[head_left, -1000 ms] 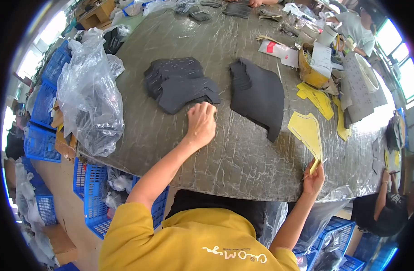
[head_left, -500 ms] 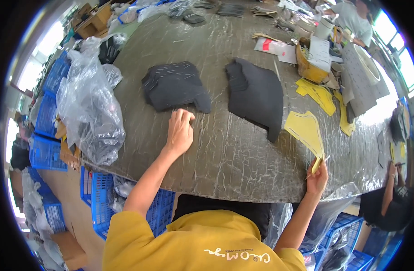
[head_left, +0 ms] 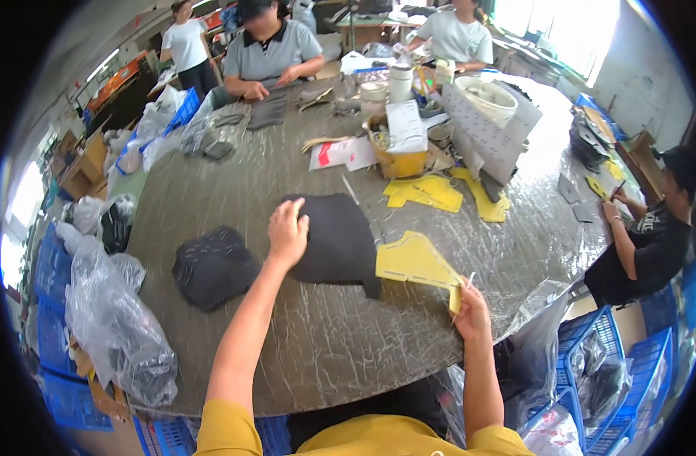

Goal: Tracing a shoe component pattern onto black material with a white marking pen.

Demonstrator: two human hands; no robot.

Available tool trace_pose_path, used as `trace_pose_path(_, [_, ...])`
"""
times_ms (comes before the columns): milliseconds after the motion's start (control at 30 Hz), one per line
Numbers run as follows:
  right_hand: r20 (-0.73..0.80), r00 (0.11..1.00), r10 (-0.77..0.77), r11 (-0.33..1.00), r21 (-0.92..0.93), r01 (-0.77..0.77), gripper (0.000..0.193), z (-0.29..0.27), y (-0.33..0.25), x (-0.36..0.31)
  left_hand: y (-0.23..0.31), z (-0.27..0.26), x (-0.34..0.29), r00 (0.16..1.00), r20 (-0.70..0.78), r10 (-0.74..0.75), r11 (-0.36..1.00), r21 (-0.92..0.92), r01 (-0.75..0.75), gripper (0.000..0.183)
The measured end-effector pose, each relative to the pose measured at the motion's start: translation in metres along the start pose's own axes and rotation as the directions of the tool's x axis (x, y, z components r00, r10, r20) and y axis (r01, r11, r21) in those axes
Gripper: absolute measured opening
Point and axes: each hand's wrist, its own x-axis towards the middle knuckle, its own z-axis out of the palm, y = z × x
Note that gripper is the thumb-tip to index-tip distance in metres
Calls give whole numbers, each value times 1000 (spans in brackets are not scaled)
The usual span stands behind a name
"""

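My left hand (head_left: 288,232) is at the upper left edge of a stack of black cut pieces (head_left: 334,242), its fingers bent and closed on that edge. How many layers they grip is hidden. To its left lies another pile of black pieces (head_left: 214,267) with short white marks on top. My right hand (head_left: 472,311) grips the narrow end of a yellow template (head_left: 416,258) with slots along its edges. A thin white pen-like stick (head_left: 472,278) pokes out between the same fingers. The template's wide end lies beside the black stack's right edge.
More yellow templates (head_left: 424,193) lie beyond, near a yellow box (head_left: 402,161) and a white bucket (head_left: 488,102). Clear plastic bags (head_left: 116,327) crowd the table's left edge. Blue crates (head_left: 591,346) stand below at right. Co-workers sit across (head_left: 275,57) and at right (head_left: 644,228).
My left hand has gone from the marked left pile to the right black stack. The right hand keeps the yellow template. The view has tilted up, showing more of the room.
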Motion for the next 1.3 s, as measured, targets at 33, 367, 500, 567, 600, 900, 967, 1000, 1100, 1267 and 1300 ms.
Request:
trace_pose_path(33, [-30,1000,0,1000,-2,0,26,-1,0,-1,-14,17,18,993,20,-120,991,59,118,46])
trace_pose_path(367, [6,999,45,999,8,-45,24,19,-6,-2,-61,65,47,896,252,-367,930,140,341,38])
trace_pose_path(500, [90,995,48,995,82,-55,25,12,-1,2,-42,64,37,868,254,-427,903,174,393,40])
trace_pose_path(567, [124,991,46,992,112,-60,24,13,3,3,-43,52,34,860,265,-435,900,156,407,43])
trace_pose_path(600, [136,989,50,991,115,-66,24,16,4,3,-43,43,28,860,215,-463,886,136,443,46])
trace_pose_path(900, [60,998,33,991,125,-40,23,11,0,-1,80,-41,-74,821,483,304,924,60,-377,72])
trace_pose_path(967, [51,998,48,996,74,-52,23,17,1,1,77,-46,-81,825,491,280,924,95,-370,74])
trace_pose_path(1000, [34,998,50,997,54,-52,23,20,0,1,73,-46,-79,821,496,283,924,86,-371,75])
trace_pose_path(1100, [49,998,47,996,78,-51,31,3,4,6,76,-44,-78,805,511,300,914,88,-396,78])
trace_pose_path(1267, [97,994,43,990,128,-55,31,2,6,6,73,-48,-82,784,553,284,923,64,-379,88])
trace_pose_path(1300, [99,994,41,991,122,-53,31,3,6,6,71,-46,-84,784,553,282,923,65,-379,88])
